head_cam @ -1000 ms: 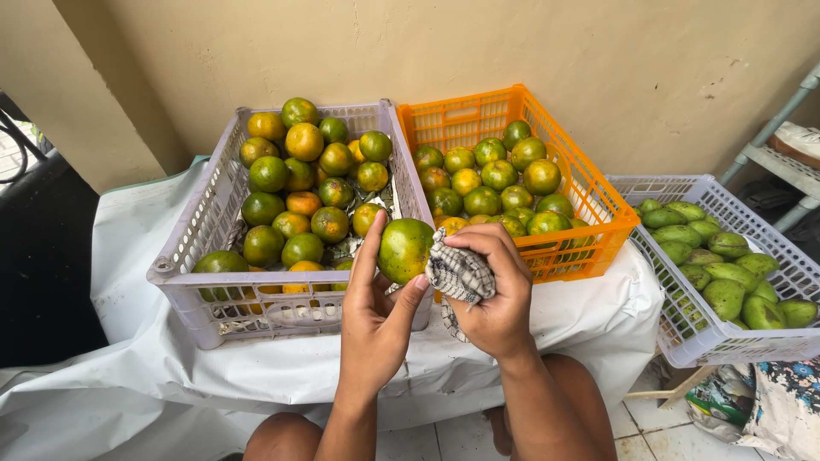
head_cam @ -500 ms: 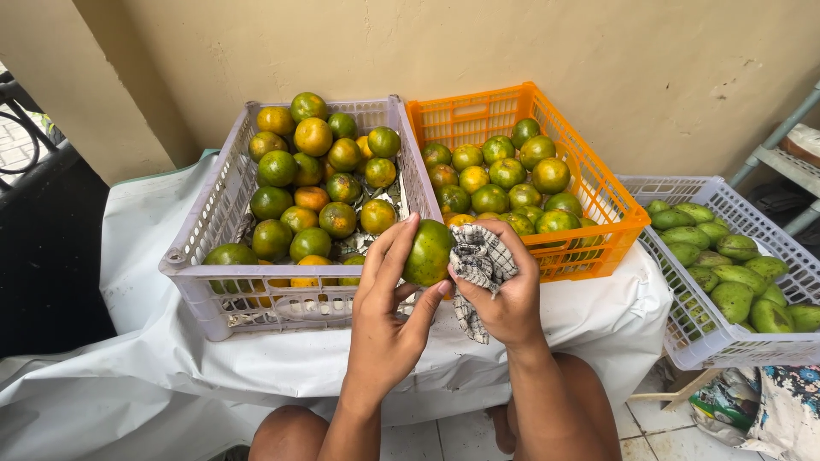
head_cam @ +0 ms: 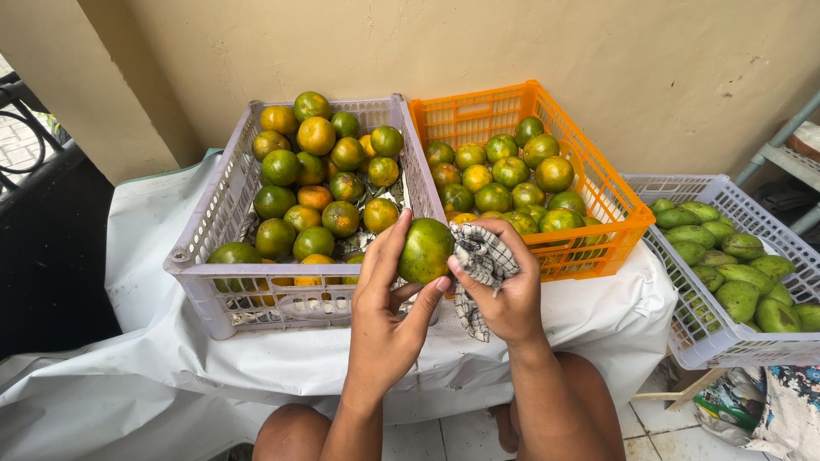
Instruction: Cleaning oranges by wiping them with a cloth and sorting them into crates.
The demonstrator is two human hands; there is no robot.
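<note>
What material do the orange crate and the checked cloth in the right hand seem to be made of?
The orange crate looks like moulded plastic: a uniform glossy colour and thin lattice walls with regular slots. The checked cloth seems a woven fabric, probably cotton, matte and soft: it crumples and folds inside the right hand.

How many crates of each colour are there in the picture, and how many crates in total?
Pale lilac-grey crate, holding citrus: 1
Orange crate, holding citrus: 1
White crate, holding green mangoes: 1
Total: 3 crates
</note>
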